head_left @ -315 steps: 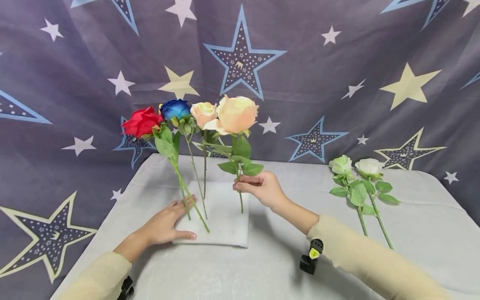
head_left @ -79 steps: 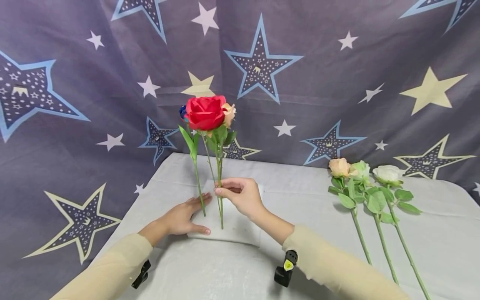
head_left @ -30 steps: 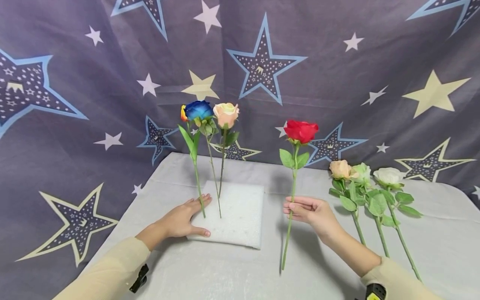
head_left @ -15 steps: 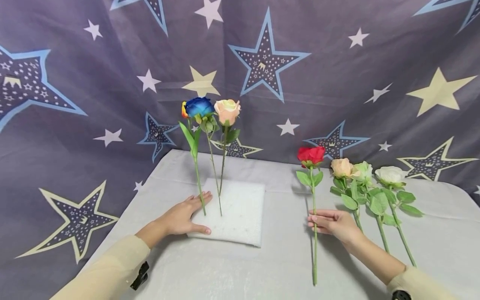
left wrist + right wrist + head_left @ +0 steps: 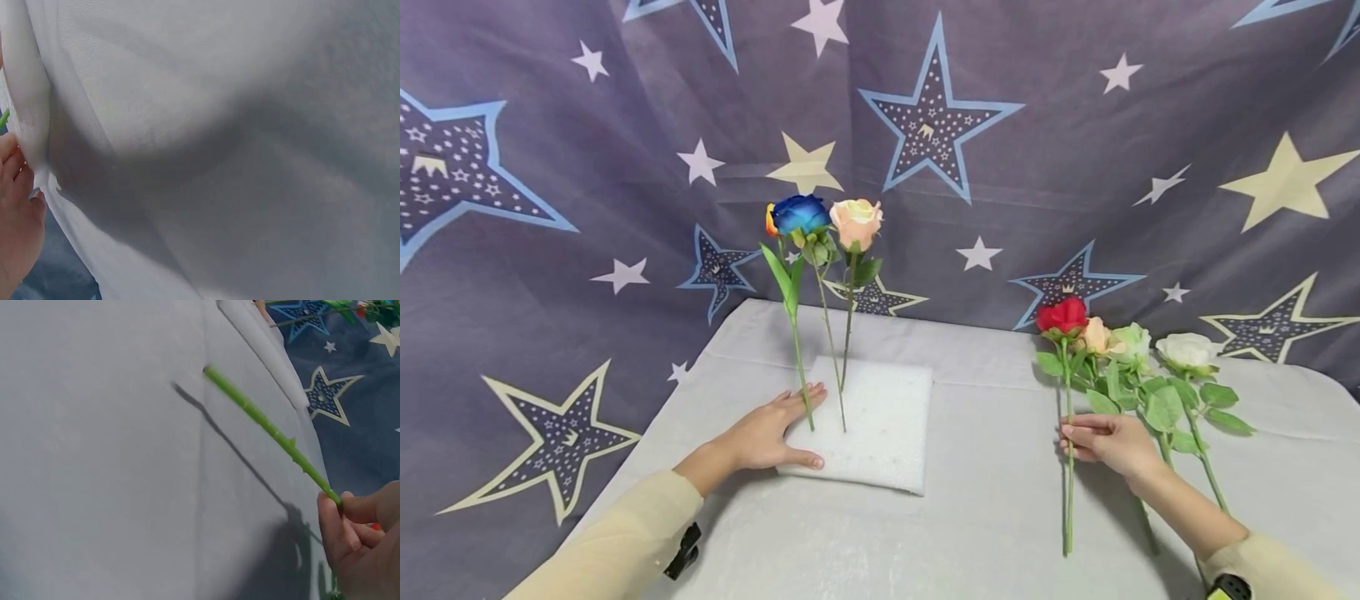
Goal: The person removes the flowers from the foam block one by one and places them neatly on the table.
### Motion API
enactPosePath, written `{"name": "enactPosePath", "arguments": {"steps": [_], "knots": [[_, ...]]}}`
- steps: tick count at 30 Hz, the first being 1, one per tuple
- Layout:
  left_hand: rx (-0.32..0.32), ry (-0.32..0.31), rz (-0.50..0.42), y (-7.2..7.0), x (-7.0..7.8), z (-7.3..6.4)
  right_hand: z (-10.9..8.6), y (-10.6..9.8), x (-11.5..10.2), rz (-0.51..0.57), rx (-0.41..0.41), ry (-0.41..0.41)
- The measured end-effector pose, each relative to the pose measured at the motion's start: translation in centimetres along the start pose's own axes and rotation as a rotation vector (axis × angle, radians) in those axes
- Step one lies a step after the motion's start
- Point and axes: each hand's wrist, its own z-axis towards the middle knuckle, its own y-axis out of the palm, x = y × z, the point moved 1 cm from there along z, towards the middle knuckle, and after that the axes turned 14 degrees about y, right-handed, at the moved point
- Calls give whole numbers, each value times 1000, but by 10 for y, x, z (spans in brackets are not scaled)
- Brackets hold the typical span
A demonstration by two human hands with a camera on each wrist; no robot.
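Observation:
My right hand pinches the green stem of a red artificial rose close over the table at the right. In the right wrist view the stem slants from the thumb and fingers, its cut end just above its shadow. My left hand rests with spread fingers on the left side of a white foam block. Standing in that block are a blue rose, a pale peach rose and an orange-yellow flower, mostly hidden behind the blue one.
Right of the red rose lie a peach rose, a pale green rose and a white rose, their leaves overlapping. A grey cloth covers the table. Behind hangs a star-patterned curtain.
The large peach rose, earlier in my right hand, now lies at the right. The red rose has been pulled from the foam, carried right and lowered beside it. My left hand stays on the foam.

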Motion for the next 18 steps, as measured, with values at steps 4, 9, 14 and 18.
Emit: {"name": "enactPosePath", "arguments": {"steps": [4, 9, 14, 18], "knots": [[-8, -14, -9, 0, 1, 0, 0, -8, -1, -100, 47, 18], [-8, -27, -17, 3, 0, -1, 3, -12, 0, -242, 118, 29], [-3, -23, -18, 3, 0, -1, 2, -13, -2, -355, 172, -2], [-7, -22, -13, 1, 0, 0, -4, -11, -8, -512, 254, -109]]}}
